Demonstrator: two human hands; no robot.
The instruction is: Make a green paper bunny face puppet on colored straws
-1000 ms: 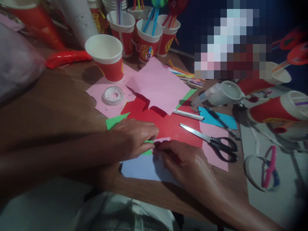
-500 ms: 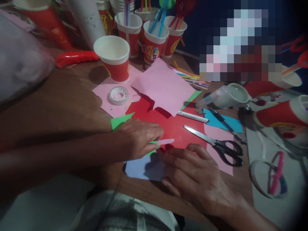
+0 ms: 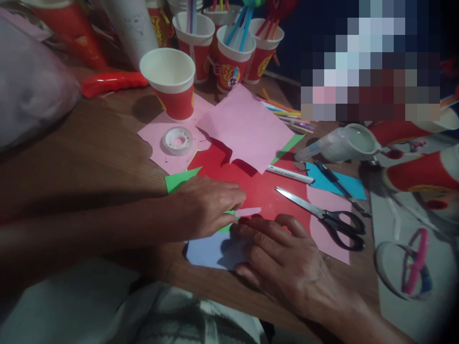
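My left hand is closed, its thumb and forefinger pinching one end of a narrow pink paper strip. The strip's free end points right above a red paper sheet. Beside it my right hand lies palm down, fingers spread on the papers, fingertips close to the strip. Under the hands are a small green paper piece and a light blue sheet. To the right lie black-handled scissors, slightly open and untouched. A large pink sheet covers part of the red paper.
A red paper cup and a tape roll stand on pink paper. Several cups with straws line the back. At right are a pen, a white marker, a white mug and blue paper.
My right hand's fingers have shifted slightly left, toward my left hand. The pink strip remains in my left fingers. The whole view has shifted a little.
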